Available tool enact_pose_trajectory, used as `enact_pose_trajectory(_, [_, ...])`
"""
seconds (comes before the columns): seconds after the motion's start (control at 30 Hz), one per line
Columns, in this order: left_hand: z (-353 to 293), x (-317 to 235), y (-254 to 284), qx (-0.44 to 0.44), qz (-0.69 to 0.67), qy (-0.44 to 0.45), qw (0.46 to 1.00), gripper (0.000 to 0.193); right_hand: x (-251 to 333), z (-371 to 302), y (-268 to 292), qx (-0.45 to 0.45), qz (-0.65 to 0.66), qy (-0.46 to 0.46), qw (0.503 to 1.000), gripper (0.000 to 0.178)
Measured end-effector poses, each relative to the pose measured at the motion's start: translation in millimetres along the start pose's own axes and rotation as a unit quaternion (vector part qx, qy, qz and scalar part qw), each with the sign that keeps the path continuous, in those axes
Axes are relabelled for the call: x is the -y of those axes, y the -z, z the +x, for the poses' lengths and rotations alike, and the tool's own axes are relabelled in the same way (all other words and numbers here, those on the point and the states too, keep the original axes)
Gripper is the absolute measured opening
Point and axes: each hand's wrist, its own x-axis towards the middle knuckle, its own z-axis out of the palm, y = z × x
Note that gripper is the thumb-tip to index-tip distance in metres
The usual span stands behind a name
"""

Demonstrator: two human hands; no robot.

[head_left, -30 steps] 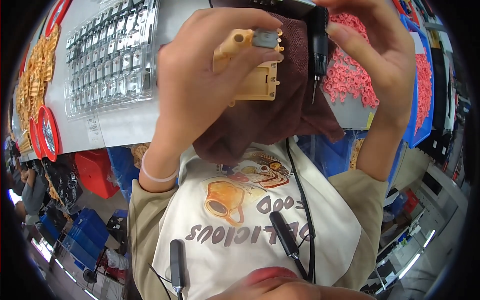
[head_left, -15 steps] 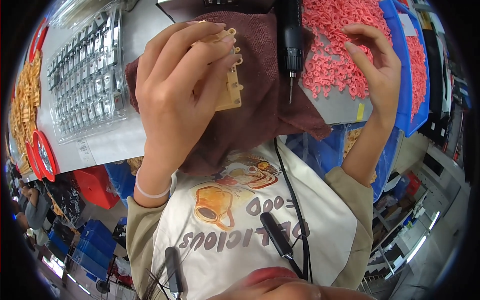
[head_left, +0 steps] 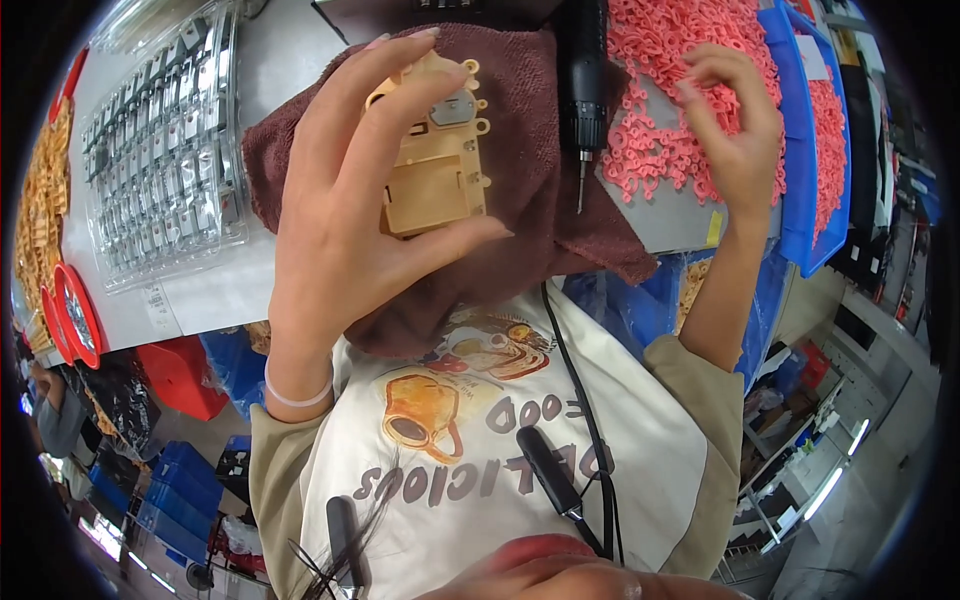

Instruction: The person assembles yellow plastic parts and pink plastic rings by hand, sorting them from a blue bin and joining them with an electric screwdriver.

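A tan plastic housing (head_left: 430, 190) lies on the dark maroon cloth (head_left: 515, 110), with a grey metal piece (head_left: 455, 108) set in its upper part and small rings along its right edge. My left hand (head_left: 345, 190) spreads over it, open: the fingers reach across its upper end, and the thumb stretches along the lower edge, apart from the fingers. Part of the housing is hidden under that hand. To the right, my right hand (head_left: 740, 140) hovers at the heap of small pink ring-ended parts (head_left: 650, 130). Its fingers are bent, with a gap to the thumb, and nothing shows between them.
A black power screwdriver (head_left: 585, 100) lies between cloth and pink heap, bit toward me. Beyond the heap stands a blue bin (head_left: 800, 150). At left are a clear tray of metal parts (head_left: 165, 150), tan parts (head_left: 45, 200) and red dishes (head_left: 78, 315). A dark box (head_left: 440, 15) stands behind.
My left thumb has swung away from the fingers and down, uncovering the housing's face and the grey metal piece. My right hand has shifted slightly left over the pink parts.
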Motion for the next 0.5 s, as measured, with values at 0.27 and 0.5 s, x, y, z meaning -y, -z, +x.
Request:
enact_pose_trajectory(0.27, [1,3,-3,-0.029,-0.032,-0.015,0.999,0.088,59,35,-5,-0.065,0.028,-0.023,0.997,0.012])
enact_pose_trajectory(0.5, [-3,11,-6,-0.028,-0.074,0.010,0.997,0.088,28,14,15,0.073,-0.109,-0.146,0.981,0.010])
